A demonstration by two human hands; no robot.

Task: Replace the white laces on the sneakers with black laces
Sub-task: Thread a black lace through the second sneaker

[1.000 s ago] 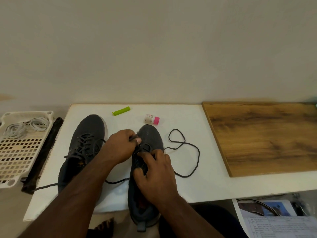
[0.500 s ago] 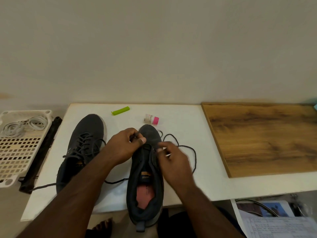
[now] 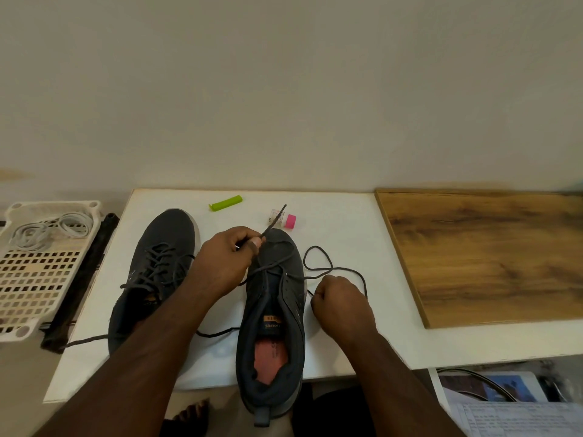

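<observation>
Two dark grey sneakers lie on the white table (image 3: 334, 216). The left sneaker (image 3: 157, 266) is laced in black. The right sneaker (image 3: 274, 313) points away from me, its heel over the table's front edge, with a black lace (image 3: 318, 263) through its front eyelets. My left hand (image 3: 227, 260) pinches one end of that lace above the toe, the tip sticking up and right. My right hand (image 3: 339, 298), beside the shoe's right side, grips the other strand, which loops on the table. The white laces (image 3: 50, 228) lie coiled in a white perforated tray (image 3: 34, 279) at left.
A green clip (image 3: 225, 203) and a small pink-capped bottle (image 3: 284, 219) lie near the table's back edge. A wooden board (image 3: 492, 253) covers the right side. A black bar (image 3: 79, 285) lies between tray and table. Papers (image 3: 511, 411) sit below at right.
My right hand left the shoe's tongue and moved right, drawing the lace strand out sideways. My left hand lifted its lace end, whose tip now points up. The loop on the table shrank.
</observation>
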